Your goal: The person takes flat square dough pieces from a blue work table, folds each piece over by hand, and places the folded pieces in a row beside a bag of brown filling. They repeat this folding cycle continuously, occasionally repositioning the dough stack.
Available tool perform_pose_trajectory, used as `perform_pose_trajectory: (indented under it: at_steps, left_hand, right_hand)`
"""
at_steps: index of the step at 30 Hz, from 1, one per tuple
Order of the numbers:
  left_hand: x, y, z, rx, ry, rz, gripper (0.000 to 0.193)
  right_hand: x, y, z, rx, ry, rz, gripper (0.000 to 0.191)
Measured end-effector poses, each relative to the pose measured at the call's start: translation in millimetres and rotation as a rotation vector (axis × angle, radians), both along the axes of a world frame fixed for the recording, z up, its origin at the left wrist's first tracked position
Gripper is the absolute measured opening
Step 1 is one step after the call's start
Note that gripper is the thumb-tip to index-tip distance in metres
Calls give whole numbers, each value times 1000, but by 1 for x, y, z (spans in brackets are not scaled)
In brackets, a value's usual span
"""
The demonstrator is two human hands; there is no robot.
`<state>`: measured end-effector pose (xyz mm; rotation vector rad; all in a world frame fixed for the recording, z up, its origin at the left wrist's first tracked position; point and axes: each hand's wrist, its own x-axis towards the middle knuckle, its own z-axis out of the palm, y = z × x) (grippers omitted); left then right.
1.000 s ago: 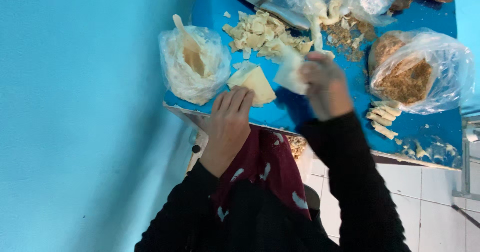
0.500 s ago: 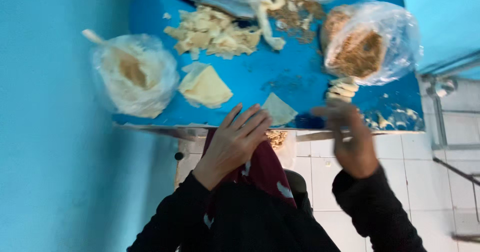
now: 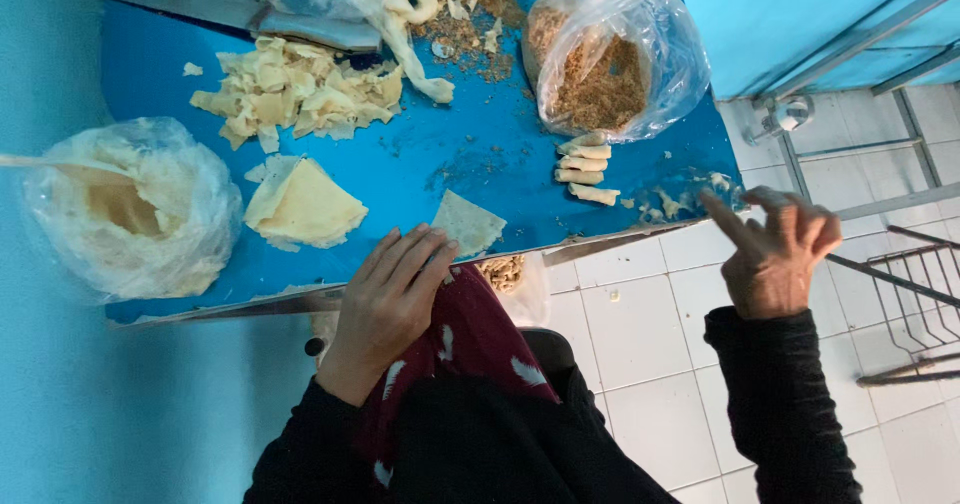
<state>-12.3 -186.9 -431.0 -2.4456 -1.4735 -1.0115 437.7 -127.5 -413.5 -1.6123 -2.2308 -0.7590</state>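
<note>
My left hand (image 3: 388, 294) lies flat at the near edge of the blue table (image 3: 470, 164), fingertips touching a single triangular pastry sheet (image 3: 466, 223). My right hand (image 3: 777, 251) is raised off the table's right corner, over the tiled floor, fingers spread and holding nothing. A stack of pale pastry sheets (image 3: 303, 205) lies left of the single sheet. Several rolled pastries (image 3: 586, 169) sit in a row near the right edge. An open plastic bag of brown crumbly filling (image 3: 600, 64) stands behind them.
A plastic bag of pale paste with a spoon in it (image 3: 125, 214) sits at the left. A heap of torn pastry scraps (image 3: 300, 94) and a long knife (image 3: 230, 9) lie at the back. A metal rack (image 3: 900, 274) stands on the white tiles at right.
My right hand has swung from above the table to the right, past the table's corner. A single pastry sheet now lies at the near edge. The view has shifted right.
</note>
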Motion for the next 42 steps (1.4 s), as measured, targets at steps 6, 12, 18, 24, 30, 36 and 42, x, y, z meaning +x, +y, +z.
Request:
perform_pose_trajectory:
  at_steps: [6, 12, 18, 24, 30, 36, 42]
  left_hand:
    - [8, 6, -7, -1, -22, 7, 33]
    - [-4, -6, 5, 1, -28, -3, 36]
    - [-28, -11, 8, 37, -76, -25, 33]
    - [-45, -6, -4, 5, -77, -43, 38]
    - [-56, 9, -12, -1, -61, -39, 38]
    - [-59, 9, -24, 6, -88, -36, 38]
    - [-55, -4, -21, 22, -106, -39, 36]
  right_hand:
    - [12, 7, -17, -7, -236, -76, 78]
    - [9, 10, 6, 25, -311, -41, 28]
    - [-95, 8, 65, -13, -8, 91, 33]
    - [-247, 23, 53, -486, 423, 608, 75]
    - [-297, 50, 41, -350, 137, 693, 69]
    - [-303, 55, 33, -8, -315, 586, 44]
    - [-287, 20, 47, -66, -315, 559, 50]
